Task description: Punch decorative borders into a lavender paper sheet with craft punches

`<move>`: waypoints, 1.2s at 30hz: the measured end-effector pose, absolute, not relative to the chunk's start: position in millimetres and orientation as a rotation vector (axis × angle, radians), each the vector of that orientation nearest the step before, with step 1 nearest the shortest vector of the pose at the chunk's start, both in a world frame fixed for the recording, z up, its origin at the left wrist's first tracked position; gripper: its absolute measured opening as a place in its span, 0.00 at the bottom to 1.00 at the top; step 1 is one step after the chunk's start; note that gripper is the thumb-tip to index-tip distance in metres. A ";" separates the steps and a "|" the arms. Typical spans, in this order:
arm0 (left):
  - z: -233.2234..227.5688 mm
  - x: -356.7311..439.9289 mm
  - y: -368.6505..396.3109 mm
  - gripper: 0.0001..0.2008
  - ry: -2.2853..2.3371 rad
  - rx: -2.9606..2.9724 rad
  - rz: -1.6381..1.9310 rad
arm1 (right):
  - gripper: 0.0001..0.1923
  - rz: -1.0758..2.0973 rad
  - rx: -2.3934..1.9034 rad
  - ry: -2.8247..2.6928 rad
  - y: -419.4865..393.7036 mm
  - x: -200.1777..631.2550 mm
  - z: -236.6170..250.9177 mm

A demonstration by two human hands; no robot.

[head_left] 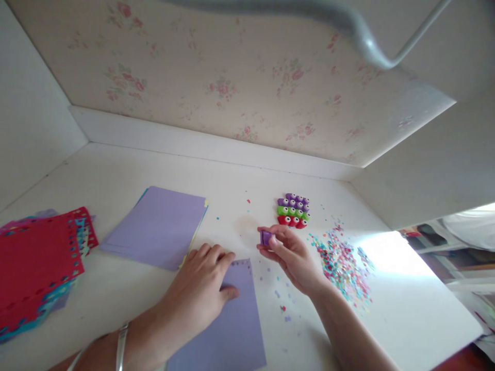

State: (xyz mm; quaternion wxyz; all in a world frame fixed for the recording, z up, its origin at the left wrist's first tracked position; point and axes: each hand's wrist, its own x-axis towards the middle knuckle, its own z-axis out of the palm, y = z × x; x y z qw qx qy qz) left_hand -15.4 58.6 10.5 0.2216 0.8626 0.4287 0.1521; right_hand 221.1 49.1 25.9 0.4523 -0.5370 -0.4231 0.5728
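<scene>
Pressing down flat on one purple sheet [235,319] with the left hand [203,291], spread open and gripping nothing. Pinched one small purple punch [266,237] in the right hand [292,255], curled half shut around it, just above the table [135,165] and just past the sheet's top corner.

Could have dropped the punch from so light a pinch. Could have made a crooked hole by letting the sheet slide under the palm. Could have bumped the confetti pile [342,263] with the right arm and spread the bits about even more.

Counted two hands, one punch held, and one sheet under the palm with one row of tiny holes along its top edge. Counted three rows of other punches [293,210] farther back: purple, green, red. Could not tell how many in each row. Counted also one stack of purple paper [158,226], one pile of red and blue punched sheets [38,257], and one bangle [121,345] on the left wrist.
</scene>
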 end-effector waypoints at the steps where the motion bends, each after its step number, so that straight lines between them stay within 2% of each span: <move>1: 11.8 -16.1 60.1 0.24 1.181 2.365 0.408 | 0.15 1.474 -1.303 -0.981 38.0 222.6 25.4; 8: 25.9 -17.9 64.5 0.12 1.143 2.205 0.304 | 0.08 1.637 -1.116 -0.861 21.0 223.7 25.7; 12: 31.3 -17.7 68.3 0.09 1.155 2.081 0.227 | 0.08 1.646 -1.117 -0.901 20.9 219.1 25.0; 18: 32.6 -20.1 78.7 0.10 1.085 1.864 0.261 | 0.17 1.740 -1.156 -0.935 19.6 215.9 19.9; 25: 31.5 -22.9 84.9 0.13 0.933 1.719 0.335 | 0.17 1.676 -1.267 -1.011 16.8 213.3 18.5; 36: 31.2 -26.1 82.0 0.15 0.940 1.761 0.259 | 0.16 1.676 -1.298 -1.073 18.8 212.8 21.8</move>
